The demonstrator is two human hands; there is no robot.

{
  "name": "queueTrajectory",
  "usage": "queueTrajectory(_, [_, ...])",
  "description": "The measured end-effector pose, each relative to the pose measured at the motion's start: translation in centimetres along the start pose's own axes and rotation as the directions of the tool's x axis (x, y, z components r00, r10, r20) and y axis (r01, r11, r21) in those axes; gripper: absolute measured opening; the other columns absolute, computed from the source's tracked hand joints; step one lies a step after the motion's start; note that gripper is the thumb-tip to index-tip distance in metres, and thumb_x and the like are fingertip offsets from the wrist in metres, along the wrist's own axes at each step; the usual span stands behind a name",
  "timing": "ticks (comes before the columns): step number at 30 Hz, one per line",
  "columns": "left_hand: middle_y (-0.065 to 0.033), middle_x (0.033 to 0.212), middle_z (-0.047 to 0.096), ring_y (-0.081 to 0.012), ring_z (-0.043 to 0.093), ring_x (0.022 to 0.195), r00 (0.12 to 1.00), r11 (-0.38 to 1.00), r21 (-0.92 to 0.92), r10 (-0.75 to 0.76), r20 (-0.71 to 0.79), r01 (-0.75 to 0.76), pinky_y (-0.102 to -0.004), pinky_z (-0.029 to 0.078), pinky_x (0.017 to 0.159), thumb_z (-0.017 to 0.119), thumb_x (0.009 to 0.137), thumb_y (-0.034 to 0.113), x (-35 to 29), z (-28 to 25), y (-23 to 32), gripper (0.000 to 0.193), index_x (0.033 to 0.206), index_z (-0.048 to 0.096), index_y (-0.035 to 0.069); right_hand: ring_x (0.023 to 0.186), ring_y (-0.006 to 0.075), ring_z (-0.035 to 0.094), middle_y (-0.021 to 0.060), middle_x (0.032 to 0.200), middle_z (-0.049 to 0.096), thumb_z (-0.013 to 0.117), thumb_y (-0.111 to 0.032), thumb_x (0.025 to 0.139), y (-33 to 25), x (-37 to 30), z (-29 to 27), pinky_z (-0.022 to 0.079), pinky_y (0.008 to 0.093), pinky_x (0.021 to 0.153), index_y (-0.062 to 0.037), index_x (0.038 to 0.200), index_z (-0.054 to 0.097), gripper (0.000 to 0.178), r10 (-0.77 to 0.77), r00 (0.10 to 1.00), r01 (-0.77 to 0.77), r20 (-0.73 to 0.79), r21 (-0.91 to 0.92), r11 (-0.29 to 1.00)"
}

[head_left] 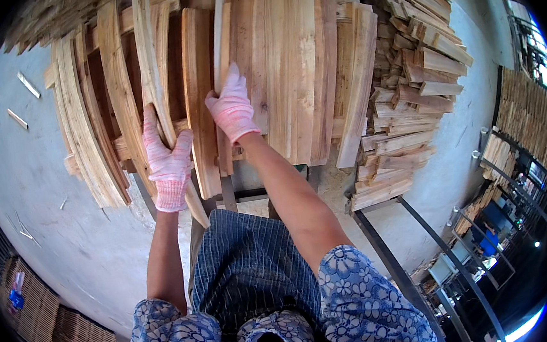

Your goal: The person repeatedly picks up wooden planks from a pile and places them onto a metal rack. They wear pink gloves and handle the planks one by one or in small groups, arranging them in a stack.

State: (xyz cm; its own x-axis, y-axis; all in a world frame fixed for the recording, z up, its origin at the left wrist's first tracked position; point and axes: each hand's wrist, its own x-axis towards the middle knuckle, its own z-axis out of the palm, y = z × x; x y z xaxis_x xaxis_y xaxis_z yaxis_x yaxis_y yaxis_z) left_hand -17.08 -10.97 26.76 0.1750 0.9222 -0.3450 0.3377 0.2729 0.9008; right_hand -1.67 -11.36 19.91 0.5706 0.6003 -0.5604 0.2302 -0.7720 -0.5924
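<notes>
Both my hands wear pink-and-white knitted gloves. My left hand (168, 158) is closed round a long wooden board (149, 58), thumb on its right side and fingers on its left. The board's near end comes down past my wrist toward my apron. My right hand (233, 106) grips another wooden board (219, 30), which shows its pale narrow edge and points away from me. Part of that grip is hidden behind the back of the hand. Beneath both hands lies a layer of rough planks (291, 73) side by side, with dark gaps on the left.
On the right a heap of short wood pieces (404, 122) rests near a dark metal frame (382, 246). More stacked wood (525, 106) stands farther right. Small slivers (29, 84) lie on the grey floor (22, 158) to the left. My dark striped apron (248, 256) is close to the planks.
</notes>
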Motion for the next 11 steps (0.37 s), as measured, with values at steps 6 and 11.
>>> queueTrajectory(6, [-0.0248, 0.141, 0.046, -0.0390, 0.051, 0.127, 0.999, 0.936, 0.351, 0.036, -0.002, -0.033, -0.0425, 0.041, 0.112, 0.073, 0.087, 0.017, 1.0, 5.7, -1.6, 0.088, 0.163, 0.028, 0.017, 0.119, 0.0410, 0.065, 0.0277, 0.133, 0.063, 0.068, -0.023, 0.089, 4.8, -6.4, -9.3, 0.052, 0.0441, 0.100, -0.0034, 0.153, 0.035, 0.074, 0.069, 0.998, -0.068, 0.005, 0.275, 0.959])
queueTrajectory(11, [-0.0215, 0.159, 0.030, -0.0397, 0.031, 0.150, 0.983, 0.230, 0.969, -0.132, 0.127, -0.094, -0.0636, 0.032, 0.117, 0.075, 0.086, 0.043, 0.7, 15.7, -2.2, 0.098, 0.165, 0.019, 0.032, 0.117, 0.0437, 0.068, 0.0206, 0.141, 0.062, 0.071, -0.007, 0.088, 15.7, -9.1, -19.2, 0.062, 0.0471, 0.089, -0.0093, 0.160, 0.022, 0.087, 0.048, 0.999, -0.052, 0.026, 0.710, 0.702])
